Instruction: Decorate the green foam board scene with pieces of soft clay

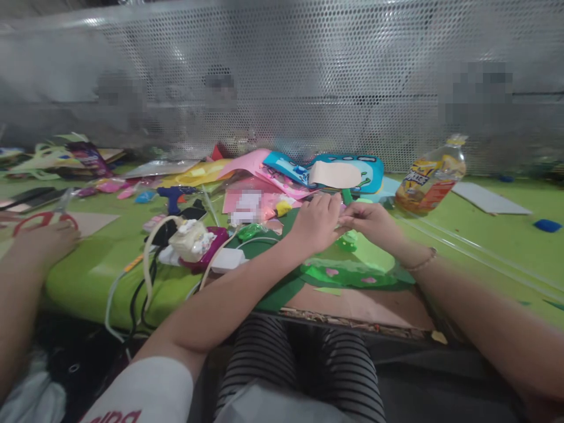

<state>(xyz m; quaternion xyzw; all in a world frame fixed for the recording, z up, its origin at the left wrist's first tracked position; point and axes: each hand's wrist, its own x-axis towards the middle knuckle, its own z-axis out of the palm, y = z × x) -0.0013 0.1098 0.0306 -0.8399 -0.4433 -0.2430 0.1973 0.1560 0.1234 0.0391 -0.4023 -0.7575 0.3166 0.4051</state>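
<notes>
Above the light-green cutout [374,252] on the green table [497,232], my left hand [318,220] and right hand [374,226] meet, fingertips pinched narrowly on a green strip [347,195] projecting upward between them. A blue glue gun [171,201] lies farther left.

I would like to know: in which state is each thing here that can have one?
Left hand: fingers curled, tips hidden
Right hand: fingertips pinched together
Green piece between hands: partly hidden
Bottle: yellow cap on
Red-handled scissors: in a co-worker's hand; opening unclear
Blue glue gun: lying unheld
</notes>
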